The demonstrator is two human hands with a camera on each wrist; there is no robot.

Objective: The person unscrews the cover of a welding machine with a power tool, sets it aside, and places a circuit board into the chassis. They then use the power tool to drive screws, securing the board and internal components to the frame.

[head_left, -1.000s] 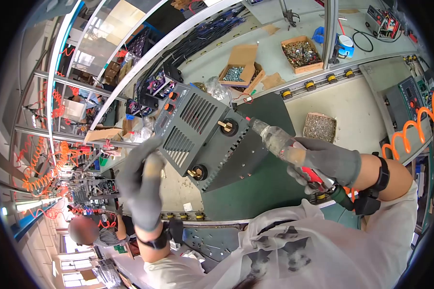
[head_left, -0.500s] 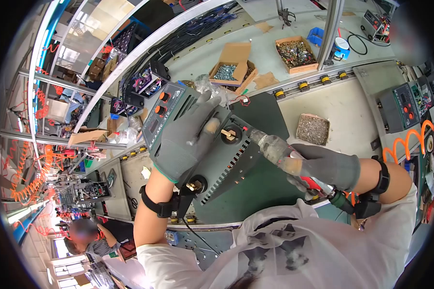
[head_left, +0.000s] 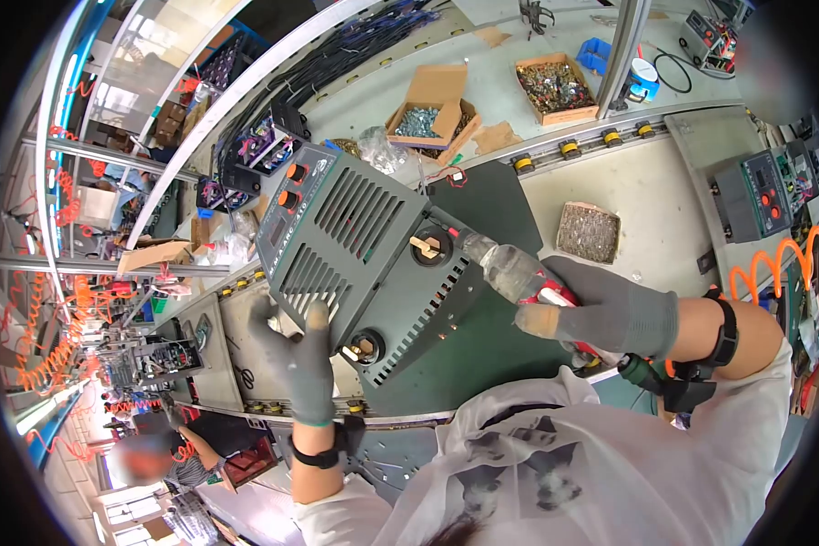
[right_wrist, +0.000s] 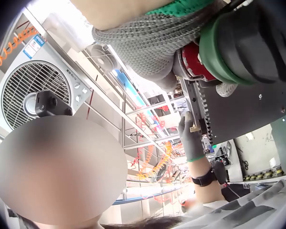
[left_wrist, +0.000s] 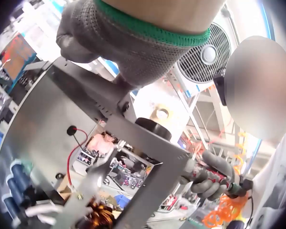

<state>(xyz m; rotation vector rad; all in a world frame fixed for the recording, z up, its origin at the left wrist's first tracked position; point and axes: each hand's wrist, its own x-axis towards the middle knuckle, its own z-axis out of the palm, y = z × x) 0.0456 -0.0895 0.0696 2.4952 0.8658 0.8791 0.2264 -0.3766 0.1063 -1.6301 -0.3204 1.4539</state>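
Note:
A dark grey metal machine case (head_left: pixel 346 246) with slotted vents, two orange knobs and two brass-tipped sockets lies tilted on a green mat (head_left: pixel 482 364). My gloved left hand (head_left: pixel 302 364) is at the case's lower left edge, thumb on the vented face; in the left wrist view the left hand (left_wrist: pixel 128 47) lies over the case's edge. My gloved right hand (head_left: pixel 610 309) grips a red and clear power screwdriver (head_left: pixel 514 271), its tip beside the upper socket. In the right wrist view the right hand (right_wrist: pixel 143 47) is round the tool's red and green body (right_wrist: pixel 195 62).
Behind the case stand an open carton of screws (head_left: pixel 420 123) and a box of small parts (head_left: pixel 555 86). A tray of small pieces (head_left: pixel 589 232) lies on the right. Another machine (head_left: pixel 763 196) stands at the far right, near an orange coiled hose (head_left: pixel 773 264).
My left hand came onto the vented face, then drew back to the case's lower left edge. The case has shifted slightly left. My right hand stays round the screwdriver near the upper socket.

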